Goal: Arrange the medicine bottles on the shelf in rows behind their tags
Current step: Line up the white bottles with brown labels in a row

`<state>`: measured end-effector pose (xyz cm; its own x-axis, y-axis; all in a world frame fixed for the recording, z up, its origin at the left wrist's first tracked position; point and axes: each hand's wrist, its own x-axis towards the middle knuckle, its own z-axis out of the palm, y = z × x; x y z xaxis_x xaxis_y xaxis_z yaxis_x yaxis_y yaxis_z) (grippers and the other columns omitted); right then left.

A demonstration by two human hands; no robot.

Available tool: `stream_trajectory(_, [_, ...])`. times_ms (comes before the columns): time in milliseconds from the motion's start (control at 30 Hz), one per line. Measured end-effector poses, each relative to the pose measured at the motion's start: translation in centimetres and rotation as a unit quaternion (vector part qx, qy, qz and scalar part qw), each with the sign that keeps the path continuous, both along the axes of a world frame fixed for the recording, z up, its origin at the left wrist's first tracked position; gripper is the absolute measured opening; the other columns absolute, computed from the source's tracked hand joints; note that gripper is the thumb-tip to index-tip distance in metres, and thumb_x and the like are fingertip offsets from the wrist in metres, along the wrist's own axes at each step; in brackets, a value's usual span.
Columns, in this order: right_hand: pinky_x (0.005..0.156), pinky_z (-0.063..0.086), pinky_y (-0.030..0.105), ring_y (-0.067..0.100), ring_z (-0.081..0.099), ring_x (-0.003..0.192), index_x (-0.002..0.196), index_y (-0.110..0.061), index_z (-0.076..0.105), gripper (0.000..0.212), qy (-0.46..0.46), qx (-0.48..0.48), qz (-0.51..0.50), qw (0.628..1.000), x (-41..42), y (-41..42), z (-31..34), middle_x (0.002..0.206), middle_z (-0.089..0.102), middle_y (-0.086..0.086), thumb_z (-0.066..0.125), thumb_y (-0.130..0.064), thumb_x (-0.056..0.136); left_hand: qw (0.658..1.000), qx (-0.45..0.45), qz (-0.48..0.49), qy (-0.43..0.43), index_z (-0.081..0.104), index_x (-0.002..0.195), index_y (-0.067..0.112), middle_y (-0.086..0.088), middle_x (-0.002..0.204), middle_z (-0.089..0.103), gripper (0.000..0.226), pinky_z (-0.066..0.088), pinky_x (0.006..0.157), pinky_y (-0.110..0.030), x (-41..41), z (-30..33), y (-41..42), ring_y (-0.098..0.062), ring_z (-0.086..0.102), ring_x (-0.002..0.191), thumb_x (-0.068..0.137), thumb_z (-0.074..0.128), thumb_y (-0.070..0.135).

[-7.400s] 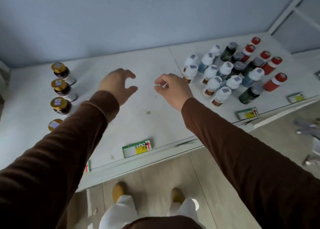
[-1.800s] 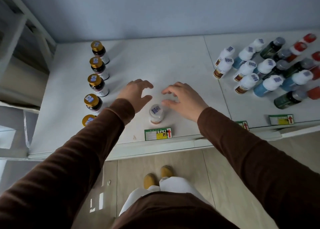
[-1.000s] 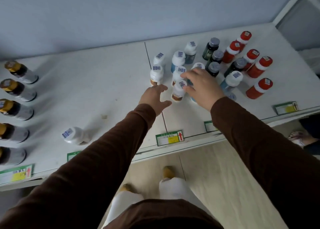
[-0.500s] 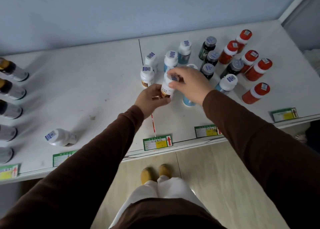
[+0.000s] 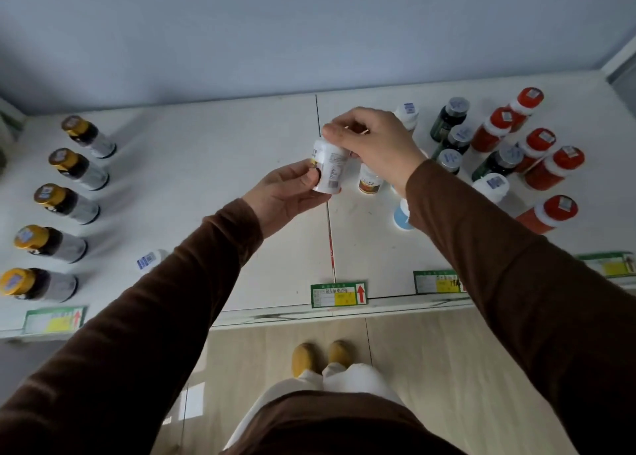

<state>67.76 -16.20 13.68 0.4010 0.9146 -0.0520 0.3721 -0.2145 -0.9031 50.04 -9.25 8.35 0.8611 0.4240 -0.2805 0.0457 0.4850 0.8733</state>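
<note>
Lifted clear of the white shelf (image 5: 206, 179) since half a second ago, the white-capped medicine bottle with a printed label (image 5: 328, 167) now sits between both hands above the shelf seam. Left hand (image 5: 285, 193) grips its lower body — right hand (image 5: 375, 144) pinches its cap, though the fingertips are partly hidden. Five gold-capped brown bottles (image 5: 62, 201) line the far left.
</note>
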Motion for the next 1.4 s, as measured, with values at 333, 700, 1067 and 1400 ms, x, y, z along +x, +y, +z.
stream_trajectory(333, [0.093,0.044,0.029,0.017,0.059,0.107,0.124,-0.017,0.065,0.039,-0.192,-0.002,0.122,0.974,-6.2,3.5,0.4,0.117,0.066,0.002,0.066,-0.032,0.088,0.875,0.408,0.105,0.239,0.062,0.102,0.02,-0.004,0.1,0.068,0.043,0.055,0.085,-0.043,-5.5,2.1,3.5,-0.025,0.067,0.091,0.065,0.082,0.024])
stream_trajectory(700, [0.081,0.034,0.022,0.018,0.057,0.104,0.122,-0.022,0.061,0.04,-0.249,-0.063,0.168,0.952,-20.1,8.7,-2.7,0.114,0.06,0.0,0.071,-0.029,0.084,0.742,0.563,0.021,0.363,0.061,0.125,0.023,-0.002,0.122,0.062,0.045,0.044,0.095,-0.03,-20.9,0.5,12.4,-0.021,0.058,0.11,0.081,0.073,0.02])
stream_trajectory(1067, [0.078,0.032,0.024,0.021,0.055,0.102,0.119,-0.023,0.06,0.038,-0.317,-0.128,0.184,0.921,-27.2,10.5,-5.9,0.112,0.057,0.0,0.071,-0.026,0.083,0.726,0.585,0.008,0.363,0.06,0.123,0.025,-0.006,0.121,0.061,0.037,0.043,0.097,-0.035,-26.2,-3.2,14.6,-0.026,0.056,0.111,0.087,0.064,0.032])
stream_trajectory(1400, [0.078,0.037,0.027,0.023,0.053,0.102,0.118,-0.022,0.058,0.041,-0.329,-0.119,0.187,0.918,-27.9,10.6,-7.1,0.113,0.055,0.002,0.074,-0.029,0.081,0.735,0.567,-0.009,0.372,0.059,0.123,0.025,-0.005,0.119,0.061,0.035,0.044,0.095,-0.036,-26.3,-3.6,14.5,-0.025,0.056,0.109,0.088,0.063,0.031])
